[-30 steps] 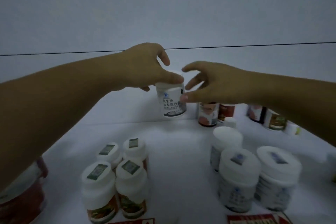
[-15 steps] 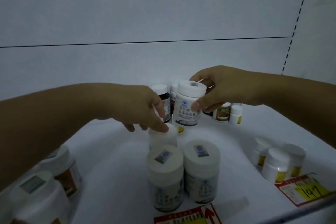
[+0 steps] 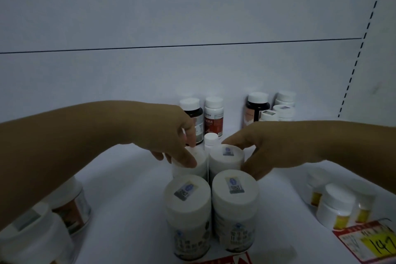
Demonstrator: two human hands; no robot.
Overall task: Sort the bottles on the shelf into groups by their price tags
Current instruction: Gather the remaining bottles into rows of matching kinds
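Fingers [image 3: 237, 136] of the right hand [image 3: 265, 148] curl round the white stickered bottle [image 3: 227, 156], which seems down on the shelf [image 3: 132, 188], touching its twin [image 3: 196, 167], which the left hand [image 3: 169, 135] grips. The front-left bottle [image 3: 186, 199] and front-right bottle [image 3: 234, 195] stand just nearer than the fingers. Best let go straight upward, keeping the square tight and sparing the small bottle [image 3: 211, 139] beyond the fingers.

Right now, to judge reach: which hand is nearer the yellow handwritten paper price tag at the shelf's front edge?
Right. The right hand grips a sticker-lidded white plastic bottle behind and left of the price tag; the left hand holds the neighbouring white bottle, further left.
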